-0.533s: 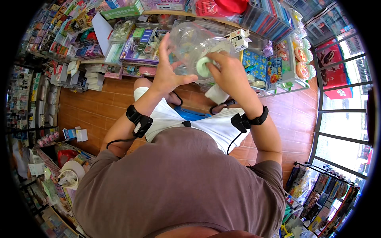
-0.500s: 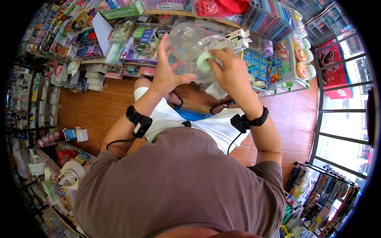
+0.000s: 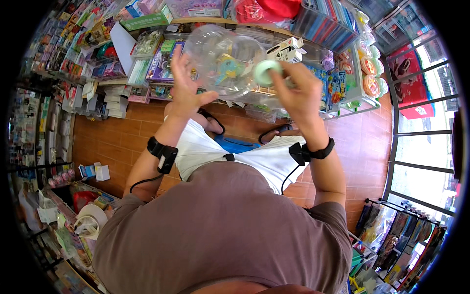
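A large, clear plastic jar (image 3: 208,51) with rounded bulges is over the far counter in front of me. My left hand (image 3: 187,85) cups its left side, thumb and fingers spread round it; slight blur hides the exact contact. My right hand (image 3: 299,88) pinches a pale green round piece (image 3: 267,72), like a cap or ring, at the jar's right end. I cannot tell whether the green piece touches the jar. Through the clear wall, yellow and turquoise shapes (image 3: 229,68) show; whether they lie inside or behind it is unclear.
Behind the jar, the counter carries a white carton (image 3: 285,49), a bin of flat sleeves (image 3: 328,24) and stacked tubs with orange labels (image 3: 369,66). A green box (image 3: 147,19) stands at the far left. Small opened boxes (image 3: 95,171) lie on the wooden floor (image 3: 122,132).
The jar and my left hand have shifted left. My right hand, with the green piece, has moved slightly right, and the piece now lies farther toward the jar's right end.
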Demonstrator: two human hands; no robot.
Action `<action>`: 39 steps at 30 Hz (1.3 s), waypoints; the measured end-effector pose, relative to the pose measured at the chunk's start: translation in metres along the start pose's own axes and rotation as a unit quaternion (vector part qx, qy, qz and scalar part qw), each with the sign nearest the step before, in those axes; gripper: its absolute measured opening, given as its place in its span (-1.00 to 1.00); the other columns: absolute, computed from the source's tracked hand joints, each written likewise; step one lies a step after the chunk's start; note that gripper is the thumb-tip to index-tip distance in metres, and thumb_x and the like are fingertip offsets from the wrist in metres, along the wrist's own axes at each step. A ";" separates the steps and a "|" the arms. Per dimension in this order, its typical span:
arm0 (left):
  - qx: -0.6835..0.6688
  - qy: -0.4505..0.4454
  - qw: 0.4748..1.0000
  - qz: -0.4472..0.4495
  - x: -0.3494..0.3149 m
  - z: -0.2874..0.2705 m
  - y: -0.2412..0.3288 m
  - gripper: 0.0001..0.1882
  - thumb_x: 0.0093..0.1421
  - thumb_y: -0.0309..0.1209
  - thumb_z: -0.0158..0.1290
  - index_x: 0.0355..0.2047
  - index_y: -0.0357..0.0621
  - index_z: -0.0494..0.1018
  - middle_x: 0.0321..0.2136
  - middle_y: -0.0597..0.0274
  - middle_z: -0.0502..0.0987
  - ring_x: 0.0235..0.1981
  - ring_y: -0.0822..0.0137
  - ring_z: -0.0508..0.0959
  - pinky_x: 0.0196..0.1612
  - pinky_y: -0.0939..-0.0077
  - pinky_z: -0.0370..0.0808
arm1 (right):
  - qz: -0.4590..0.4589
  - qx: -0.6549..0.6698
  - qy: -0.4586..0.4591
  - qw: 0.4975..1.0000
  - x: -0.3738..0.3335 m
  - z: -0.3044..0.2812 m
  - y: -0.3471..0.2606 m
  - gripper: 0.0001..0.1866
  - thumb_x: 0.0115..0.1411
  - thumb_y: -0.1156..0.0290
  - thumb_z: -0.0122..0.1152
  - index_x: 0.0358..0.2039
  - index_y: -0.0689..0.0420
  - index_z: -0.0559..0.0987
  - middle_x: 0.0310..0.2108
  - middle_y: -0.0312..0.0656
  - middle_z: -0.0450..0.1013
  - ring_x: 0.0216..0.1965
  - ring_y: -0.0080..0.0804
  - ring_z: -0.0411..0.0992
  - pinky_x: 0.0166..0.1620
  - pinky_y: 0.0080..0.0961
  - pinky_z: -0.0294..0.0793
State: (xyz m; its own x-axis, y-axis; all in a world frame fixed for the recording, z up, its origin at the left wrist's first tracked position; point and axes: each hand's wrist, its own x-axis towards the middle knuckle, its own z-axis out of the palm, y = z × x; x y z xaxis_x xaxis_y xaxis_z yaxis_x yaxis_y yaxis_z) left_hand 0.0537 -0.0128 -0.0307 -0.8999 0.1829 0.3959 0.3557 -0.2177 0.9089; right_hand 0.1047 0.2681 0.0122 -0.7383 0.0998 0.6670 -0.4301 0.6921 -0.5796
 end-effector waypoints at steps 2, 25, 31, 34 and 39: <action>-0.053 0.047 0.997 0.028 0.005 -0.025 0.003 0.47 -0.30 -0.24 0.54 0.43 0.07 -0.31 0.30 -0.01 -0.02 0.32 0.01 0.12 0.23 -0.18 0.38 | 0.089 0.037 0.034 0.995 -0.001 -0.010 0.014 -0.76 0.10 0.24 0.36 -0.31 0.13 0.68 -0.52 -0.11 0.55 -0.53 -0.15 0.54 -0.50 -0.36 0.47; -0.135 0.099 0.986 -0.021 -0.029 -0.041 0.021 0.31 -0.16 0.00 0.45 0.44 0.28 -0.21 0.25 0.05 0.11 0.31 -0.03 0.20 0.25 -0.41 0.26 | 0.272 0.119 -0.094 0.950 -0.070 -0.013 0.072 -0.71 0.26 0.30 0.27 -0.31 0.33 0.63 -0.50 -0.23 0.55 -0.52 -0.55 0.45 -0.38 -0.68 0.36; -0.144 0.033 0.989 -0.016 -0.045 -0.031 0.016 0.28 -0.15 -0.07 0.48 0.42 0.22 -0.18 0.30 0.08 -0.03 0.31 -0.10 0.15 0.25 -0.38 0.29 | 0.512 0.460 0.145 0.711 -0.136 -0.060 0.115 -0.75 0.29 0.30 0.24 -0.27 0.27 0.60 -0.44 -0.24 0.52 -0.48 -0.55 0.43 -0.38 -0.58 0.46; -0.156 0.034 0.986 -0.036 -0.056 -0.030 0.007 0.28 -0.16 -0.08 0.48 0.42 0.21 -0.16 0.30 0.07 -0.04 0.31 -0.10 0.13 0.25 -0.36 0.29 | 0.521 0.544 0.124 0.646 -0.180 -0.068 0.128 -0.62 0.33 0.16 0.17 -0.19 0.29 0.57 -0.32 -0.11 0.55 -0.34 -0.33 0.54 -0.21 -0.31 0.60; -0.123 0.040 0.989 -0.072 -0.067 -0.020 0.013 0.29 -0.18 -0.05 0.48 0.42 0.19 -0.16 0.31 0.03 -0.05 0.32 -0.10 0.14 0.26 -0.32 0.30 | 0.491 0.623 0.006 0.609 -0.231 -0.058 0.142 -0.83 0.26 0.35 0.26 -0.25 0.17 0.55 -0.23 -0.11 0.56 -0.20 -0.22 0.58 -0.07 -0.23 0.64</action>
State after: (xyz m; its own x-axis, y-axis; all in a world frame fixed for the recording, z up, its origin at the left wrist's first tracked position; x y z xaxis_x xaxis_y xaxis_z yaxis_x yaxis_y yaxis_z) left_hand 0.1137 -0.0470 -0.0483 -0.9573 0.1544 0.2443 0.1591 -0.4241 0.8915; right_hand 0.2449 0.3847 -0.1967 -0.9567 0.0392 -0.2885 0.1496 -0.7840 -0.6024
